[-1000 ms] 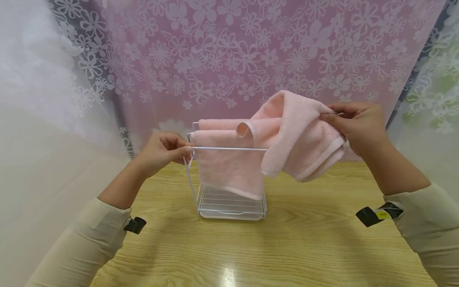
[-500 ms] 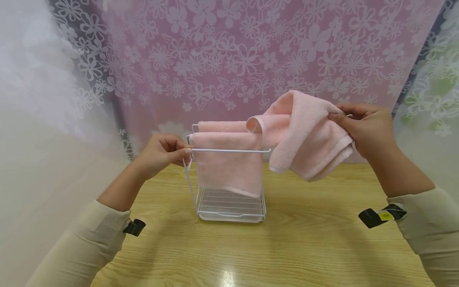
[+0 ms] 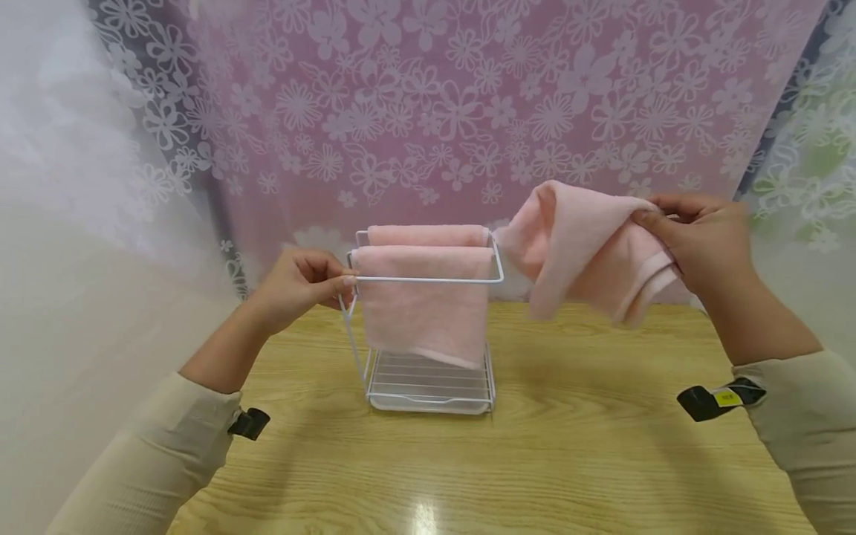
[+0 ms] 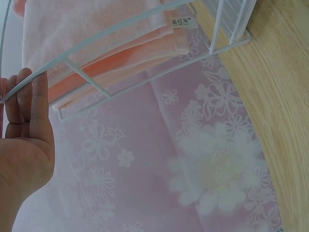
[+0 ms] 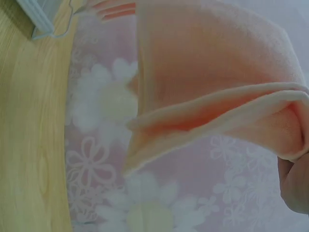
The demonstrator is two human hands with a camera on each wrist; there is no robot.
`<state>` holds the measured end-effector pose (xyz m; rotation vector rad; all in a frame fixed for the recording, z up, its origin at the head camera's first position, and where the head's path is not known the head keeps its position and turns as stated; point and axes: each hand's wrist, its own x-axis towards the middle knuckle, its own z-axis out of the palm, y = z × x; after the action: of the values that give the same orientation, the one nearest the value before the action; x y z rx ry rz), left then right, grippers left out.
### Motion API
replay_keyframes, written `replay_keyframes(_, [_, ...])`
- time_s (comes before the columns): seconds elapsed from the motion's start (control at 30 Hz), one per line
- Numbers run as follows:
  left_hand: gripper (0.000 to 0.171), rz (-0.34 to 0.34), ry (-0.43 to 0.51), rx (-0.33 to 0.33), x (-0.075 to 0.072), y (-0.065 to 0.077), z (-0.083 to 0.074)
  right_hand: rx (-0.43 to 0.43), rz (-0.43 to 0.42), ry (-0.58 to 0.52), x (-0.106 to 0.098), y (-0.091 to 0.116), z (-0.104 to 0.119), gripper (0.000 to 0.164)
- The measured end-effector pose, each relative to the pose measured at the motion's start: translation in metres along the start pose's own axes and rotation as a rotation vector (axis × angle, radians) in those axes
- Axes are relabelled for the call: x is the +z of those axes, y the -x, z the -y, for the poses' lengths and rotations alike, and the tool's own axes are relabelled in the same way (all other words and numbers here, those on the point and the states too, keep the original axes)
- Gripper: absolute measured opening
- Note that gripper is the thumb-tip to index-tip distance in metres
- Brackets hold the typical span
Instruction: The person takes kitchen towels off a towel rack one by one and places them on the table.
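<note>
A small white wire towel rack (image 3: 428, 281) stands on the table, with pink towels (image 3: 424, 305) draped over its back and middle bars. The front bar is bare. My left hand (image 3: 304, 279) pinches the rack's front left corner between thumb and fingers; in the left wrist view the fingers (image 4: 38, 99) lie against the wire. To the right of the rack, my right hand (image 3: 705, 241) pinches a loose pink towel (image 3: 588, 245) by its upper edge. It hangs in folds in the air, its left end beside the rack's right side. In the right wrist view the towel hides most of the hand (image 5: 295, 186).
A wire shelf with a clear tray (image 3: 431, 403) forms the rack's base. Under it lies the wood-grain table (image 3: 428, 468). A pink flowered curtain (image 3: 468, 111) hangs close behind, with pale sheets at both sides.
My right hand has moved right, pulling the loose towel off the rack's front bar and past its right end. The left hand keeps its hold on the corner.
</note>
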<state>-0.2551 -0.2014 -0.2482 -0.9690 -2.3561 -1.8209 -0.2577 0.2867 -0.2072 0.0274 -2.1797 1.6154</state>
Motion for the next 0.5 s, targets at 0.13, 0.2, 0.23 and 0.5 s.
replay_keyframes(0.13, [0.018, -0.002, 0.000, 0.009, -0.001, 0.000, 0.000, 0.011, -0.019, 0.074, -0.004, -0.003, -0.011, 0.008])
replay_keyframes(0.2, [0.018, -0.006, 0.000, 0.011, 0.000, -0.001, 0.000, 0.017, -0.019, 0.098, -0.005, -0.004, -0.017, 0.007])
replay_keyframes(0.23, [0.018, -0.007, 0.001, 0.011, 0.000, -0.001, 0.000, 0.027, -0.021, 0.115, -0.006, -0.003, -0.020, 0.006])
replay_keyframes(0.5, [0.015, -0.005, 0.005, 0.015, -0.001, -0.001, 0.001, 0.073, 0.000, 0.160, -0.004, -0.002, -0.043, 0.006])
